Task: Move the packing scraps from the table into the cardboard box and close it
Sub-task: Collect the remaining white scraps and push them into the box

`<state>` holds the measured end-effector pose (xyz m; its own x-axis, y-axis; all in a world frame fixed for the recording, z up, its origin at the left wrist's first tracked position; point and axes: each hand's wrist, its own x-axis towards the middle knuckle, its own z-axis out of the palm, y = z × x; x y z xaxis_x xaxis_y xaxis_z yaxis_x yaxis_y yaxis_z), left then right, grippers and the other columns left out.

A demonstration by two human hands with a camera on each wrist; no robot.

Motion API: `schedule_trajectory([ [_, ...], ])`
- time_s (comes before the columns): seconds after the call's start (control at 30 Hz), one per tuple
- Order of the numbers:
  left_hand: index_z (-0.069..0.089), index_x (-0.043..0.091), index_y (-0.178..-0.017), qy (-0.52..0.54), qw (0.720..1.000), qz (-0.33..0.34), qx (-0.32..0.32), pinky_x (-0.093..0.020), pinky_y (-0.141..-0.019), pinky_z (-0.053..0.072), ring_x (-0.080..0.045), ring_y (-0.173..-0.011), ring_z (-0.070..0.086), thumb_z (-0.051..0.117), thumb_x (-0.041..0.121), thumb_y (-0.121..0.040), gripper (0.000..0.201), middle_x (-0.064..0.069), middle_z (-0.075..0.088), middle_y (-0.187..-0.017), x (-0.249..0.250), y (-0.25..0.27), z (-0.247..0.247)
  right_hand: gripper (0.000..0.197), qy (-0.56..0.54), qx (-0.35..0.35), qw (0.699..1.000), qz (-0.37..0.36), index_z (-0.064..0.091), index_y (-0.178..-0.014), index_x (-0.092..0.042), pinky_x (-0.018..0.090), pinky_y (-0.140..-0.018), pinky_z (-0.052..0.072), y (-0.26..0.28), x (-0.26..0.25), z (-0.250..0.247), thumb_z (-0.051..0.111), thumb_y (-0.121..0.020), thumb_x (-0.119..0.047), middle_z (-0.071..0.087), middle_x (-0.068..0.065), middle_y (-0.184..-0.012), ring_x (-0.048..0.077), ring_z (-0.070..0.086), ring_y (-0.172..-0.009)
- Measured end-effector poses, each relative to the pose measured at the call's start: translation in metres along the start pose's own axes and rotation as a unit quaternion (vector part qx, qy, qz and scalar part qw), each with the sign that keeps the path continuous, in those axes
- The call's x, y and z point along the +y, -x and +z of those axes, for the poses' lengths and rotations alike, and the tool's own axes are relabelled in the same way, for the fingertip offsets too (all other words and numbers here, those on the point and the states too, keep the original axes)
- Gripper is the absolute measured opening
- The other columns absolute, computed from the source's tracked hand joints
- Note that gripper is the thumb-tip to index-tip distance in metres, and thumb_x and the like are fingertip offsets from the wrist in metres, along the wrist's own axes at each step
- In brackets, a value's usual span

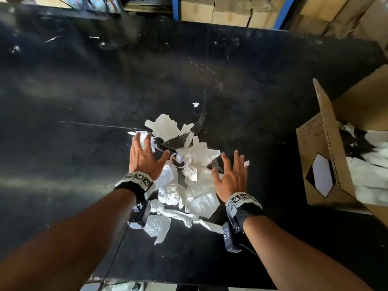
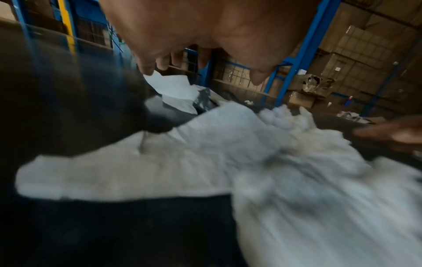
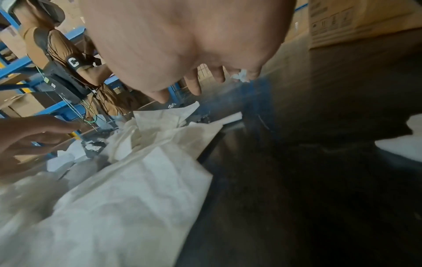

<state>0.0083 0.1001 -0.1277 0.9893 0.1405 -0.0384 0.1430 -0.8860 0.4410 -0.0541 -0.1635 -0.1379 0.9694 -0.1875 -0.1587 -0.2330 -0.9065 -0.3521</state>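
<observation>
My left hand and my right hand are both spread wide with straight fingers, grasping nothing, poised one on each side of the heap of white and dark packing scraps in the middle of the frame on the black counter. A tiny white shred clings to my right fingers. The cardboard box stands at the right edge of the frame with its flaps up, white and dark scraps already lying inside it, well apart from the heap.
</observation>
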Motion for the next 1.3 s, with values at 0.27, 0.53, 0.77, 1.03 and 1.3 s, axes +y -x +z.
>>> schedule_trajectory([
  [0.27,0.027,0.031,-0.155,0.04,0.99,0.047,-0.126,-0.051,-0.118,0.03,-0.034,-0.145,0.028,0.057,0.066,-0.087,0.081,-0.004,0.02,-0.163,0.006,-0.03,0.022,0.058,-0.03,-0.099,0.965,-0.242,0.04,-0.146,-0.027,0.043,-0.124,0.021,-0.005,-0.047,0.023,0.046,-0.094,-0.053,0.019,0.007,-0.166,0.026,0.01,-0.154],
  [0.53,0.027,0.043,-0.153,-0.033,0.994,0.088,-0.053,-0.062,-0.117,0.025,-0.04,-0.15,0.012,0.058,0.064,-0.085,0.077,-0.008,0.009,-0.165,0.027,-0.08,0.006,0.055,-0.028,0.029,0.976,-0.216,0.056,-0.135,-0.017,0.048,-0.111,0.04,-0.144,-0.088,-0.019,0.064,-0.084,-0.039,0.048,0.014,-0.143,0.033,0.042,-0.136],
  [0.77,0.003,0.055,-0.152,-0.188,0.959,0.057,-0.205,-0.07,-0.114,0.012,-0.038,-0.151,-0.013,0.045,0.083,-0.08,0.088,0.002,-0.021,-0.165,0.039,-0.122,0.031,0.074,0.096,-0.194,0.957,-0.192,0.02,-0.159,-0.027,0.046,-0.123,0.016,-0.237,-0.11,-0.005,0.049,-0.097,-0.055,0.001,0.006,-0.169,0.028,-0.001,-0.155],
  [1.03,0.043,0.025,-0.149,-0.028,0.979,0.114,-0.164,-0.045,-0.096,0.053,-0.026,-0.117,0.063,0.06,0.022,-0.082,0.068,0.009,0.036,-0.158,0.041,-0.074,0.027,0.041,0.023,-0.144,0.933,-0.331,0.058,-0.137,-0.017,0.034,-0.108,0.043,-0.155,-0.102,-0.011,0.05,-0.098,-0.027,0.055,0.001,-0.146,0.019,0.05,-0.135],
  [1.3,0.039,0.036,-0.148,0.023,0.952,0.226,-0.203,-0.055,-0.117,0.031,-0.024,-0.147,0.029,0.059,0.067,-0.075,0.082,0.011,0.025,-0.162,0.019,0.029,-0.023,0.057,-0.082,-0.097,0.932,-0.339,0.051,-0.141,-0.02,0.036,-0.099,0.054,-0.033,-0.061,-0.026,0.051,-0.09,-0.045,0.056,-0.001,-0.145,0.016,0.061,-0.123],
])
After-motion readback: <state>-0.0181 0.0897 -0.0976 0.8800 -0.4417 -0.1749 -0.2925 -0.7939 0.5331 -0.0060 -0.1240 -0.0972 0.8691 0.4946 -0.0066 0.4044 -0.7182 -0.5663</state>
